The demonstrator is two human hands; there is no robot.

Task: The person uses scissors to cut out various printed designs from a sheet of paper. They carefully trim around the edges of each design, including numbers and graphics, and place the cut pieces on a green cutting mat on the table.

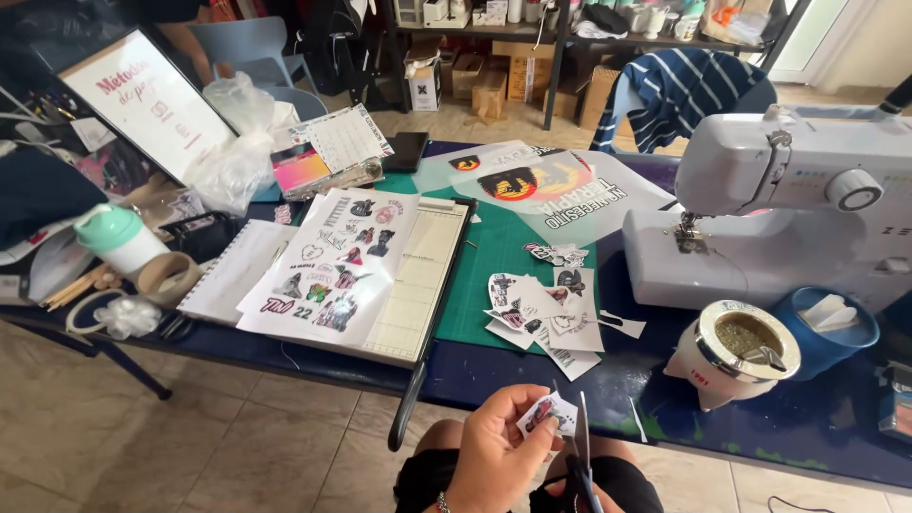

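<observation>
While the left hand [499,446] pinches a small sticker cutout [548,414] against the scissors [581,465], whose right-hand grip is hidden, a twist could nick its printed edge.

A dark blue bench [532,380] carries a green mat [503,256], a paper trimmer [418,285] with a sticker sheet [332,266] on it, and a notebook [233,271] at its left. Cut stickers [541,318] lie on the mat's edge. A white sewing machine [779,209], a cup [736,351] and a blue tub [822,332] stand at the right.
</observation>
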